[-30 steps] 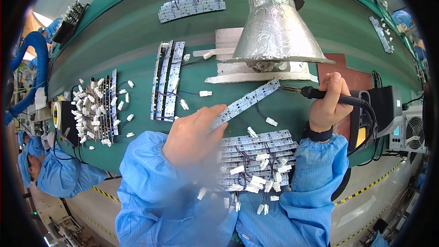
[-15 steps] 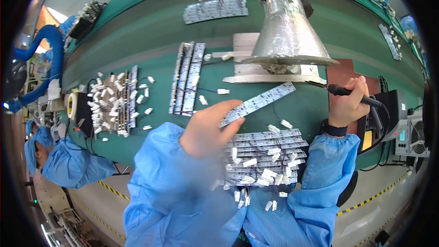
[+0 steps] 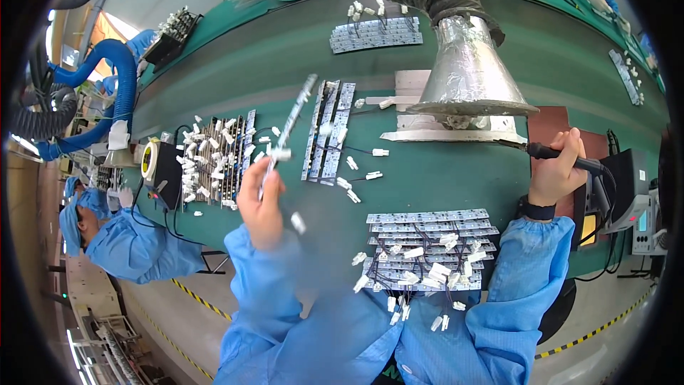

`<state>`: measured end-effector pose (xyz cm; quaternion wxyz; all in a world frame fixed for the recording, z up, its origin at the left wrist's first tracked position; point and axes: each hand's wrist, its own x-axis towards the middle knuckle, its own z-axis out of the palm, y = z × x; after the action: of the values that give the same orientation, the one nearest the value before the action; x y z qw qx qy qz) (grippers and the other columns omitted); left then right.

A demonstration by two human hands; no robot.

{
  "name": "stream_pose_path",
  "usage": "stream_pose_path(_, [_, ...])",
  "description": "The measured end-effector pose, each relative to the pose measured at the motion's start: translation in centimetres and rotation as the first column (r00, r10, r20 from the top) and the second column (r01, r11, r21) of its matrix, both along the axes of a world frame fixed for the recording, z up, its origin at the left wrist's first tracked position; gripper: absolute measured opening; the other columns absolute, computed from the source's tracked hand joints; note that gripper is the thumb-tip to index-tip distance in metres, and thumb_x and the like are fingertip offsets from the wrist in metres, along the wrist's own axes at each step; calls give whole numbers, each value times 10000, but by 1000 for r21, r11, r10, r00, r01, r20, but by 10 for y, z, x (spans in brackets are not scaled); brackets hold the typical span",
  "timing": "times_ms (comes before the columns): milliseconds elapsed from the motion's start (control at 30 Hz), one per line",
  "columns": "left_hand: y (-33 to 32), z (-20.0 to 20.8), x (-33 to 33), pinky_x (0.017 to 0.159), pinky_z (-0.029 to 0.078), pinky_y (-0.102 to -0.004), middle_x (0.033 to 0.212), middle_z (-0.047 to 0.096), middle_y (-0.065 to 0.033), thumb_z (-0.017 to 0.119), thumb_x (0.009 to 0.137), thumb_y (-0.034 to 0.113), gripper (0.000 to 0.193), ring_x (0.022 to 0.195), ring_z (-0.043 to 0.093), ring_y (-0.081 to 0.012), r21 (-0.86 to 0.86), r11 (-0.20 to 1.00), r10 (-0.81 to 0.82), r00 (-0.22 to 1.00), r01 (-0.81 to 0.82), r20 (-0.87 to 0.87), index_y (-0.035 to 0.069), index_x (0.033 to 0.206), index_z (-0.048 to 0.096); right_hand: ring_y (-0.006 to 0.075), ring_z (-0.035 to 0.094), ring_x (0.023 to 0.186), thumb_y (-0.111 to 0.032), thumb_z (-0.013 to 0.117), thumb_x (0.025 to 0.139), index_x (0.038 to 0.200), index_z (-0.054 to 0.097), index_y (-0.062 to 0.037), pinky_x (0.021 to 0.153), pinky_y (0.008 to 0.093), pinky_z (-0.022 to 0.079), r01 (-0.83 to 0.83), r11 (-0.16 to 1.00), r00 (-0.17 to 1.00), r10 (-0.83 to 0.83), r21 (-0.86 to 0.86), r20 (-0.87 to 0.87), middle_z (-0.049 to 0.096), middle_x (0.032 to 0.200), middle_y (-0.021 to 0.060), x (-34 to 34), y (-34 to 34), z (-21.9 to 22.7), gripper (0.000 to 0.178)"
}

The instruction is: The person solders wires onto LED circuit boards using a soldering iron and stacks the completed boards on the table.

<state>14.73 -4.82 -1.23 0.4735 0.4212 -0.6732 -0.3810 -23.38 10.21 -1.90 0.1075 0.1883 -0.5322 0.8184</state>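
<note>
My left hand (image 3: 261, 203) is closed on the lower end of a narrow LED circuit strip (image 3: 293, 115), held tilted and almost edge-on above the green mat. A white connector overlaps that strip near my fingers. In my right hand (image 3: 559, 167) is a soldering iron (image 3: 543, 150), its tip pointing left by the pale metal plate (image 3: 456, 135) under the fume hood. Several strips (image 3: 330, 135) lie side by side right of my left hand. To its left is a dense group of strips with white connectors (image 3: 214, 160). A stack of wired strips (image 3: 427, 217) lies close to my body.
A silver fume-extraction hood (image 3: 467, 71) hangs over the plate. Soldering equipment (image 3: 618, 182) stands at the right edge. More strips (image 3: 376, 34) lie at the back. A black box with a tape-like ring (image 3: 161, 171) stands at left. Co-workers in blue (image 3: 135, 242) sit left and far right.
My left hand has moved left with the strip, away from the soldering iron, and turned it steeper. My right hand still grips the iron near the plate. The whole view has shifted slightly.
</note>
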Motion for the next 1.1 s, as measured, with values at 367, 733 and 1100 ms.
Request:
stream_pose_path(367, [-35, -27, -16, 961, 409, -390, 1227, 560, -166, 540, 927, 116, 349, 1114, 531, -324, -255, 936, -78, 846, 245, 527, -3, 1255, 554, 84, 401, 600, -99, 513, 975, 654, 467, -11, 556, 241, 314, -52, 998, 997, 54, 29, -57, 434, 634, 4, -2, -1, -8, 336])
stream_pose_path(733, [2, 36, -27, 850, 475, -374, 1051, 622, -160, 597, 862, 34, 191, 980, 601, -317, -334, 916, -6, 840, 222, 542, -5, 1044, 639, 76, 385, 569, -99, 501, 976, 636, 449, -24, 534, 236, 298, -65, 996, 997, 68, 64, -48, 427, 610, 1, 0, 1, -8, 352])
stream_pose_path(1100, [49, 22, -74, 771, 498, -396, 958, 622, -114, 693, 822, 172, 275, 886, 602, -317, -9, 676, -531, 496, 737, 687, 40, 1057, 638, 72, 386, 570, -113, 502, 977, 623, 439, -27, 532, 236, 297, -55, 996, 997, 59, 75, -46, 426, 605, -1, 0, 0, -5, 369])
